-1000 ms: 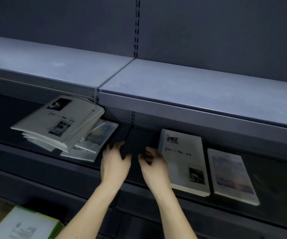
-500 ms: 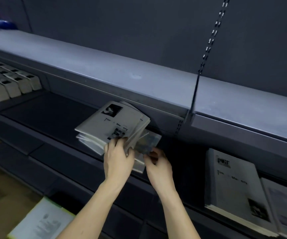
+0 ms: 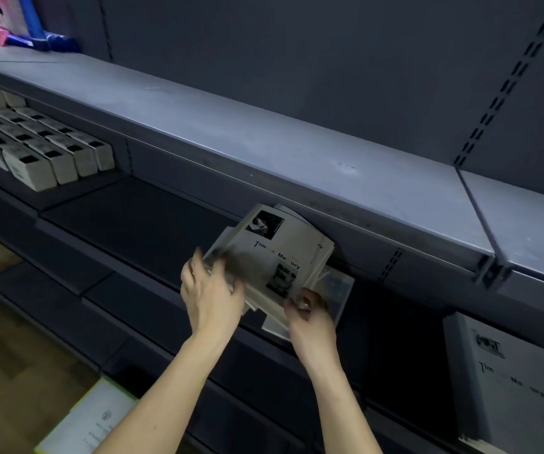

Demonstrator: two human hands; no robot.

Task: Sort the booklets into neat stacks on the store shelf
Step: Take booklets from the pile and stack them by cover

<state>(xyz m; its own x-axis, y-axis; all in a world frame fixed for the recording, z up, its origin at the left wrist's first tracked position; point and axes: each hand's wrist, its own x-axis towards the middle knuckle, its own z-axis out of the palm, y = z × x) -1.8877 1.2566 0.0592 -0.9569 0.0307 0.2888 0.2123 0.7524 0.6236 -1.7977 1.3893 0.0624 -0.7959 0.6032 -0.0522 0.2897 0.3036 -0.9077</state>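
A pile of booklets (image 3: 277, 257) is held tilted on the lower shelf (image 3: 139, 217), between the left hand (image 3: 210, 290) and right hand (image 3: 309, 314). Boxes (image 3: 35, 145) are ranged far left; another booklet (image 3: 506, 381) is laid far right.

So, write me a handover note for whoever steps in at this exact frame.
Left hand grips the left edge of the messy booklet pile; right hand pinches its lower right corner. The pile sits askew on the middle shelf, with a colour-cover booklet underneath.
Done: one neat grey stack at far right.
Left: split the pile by cover and square it up.
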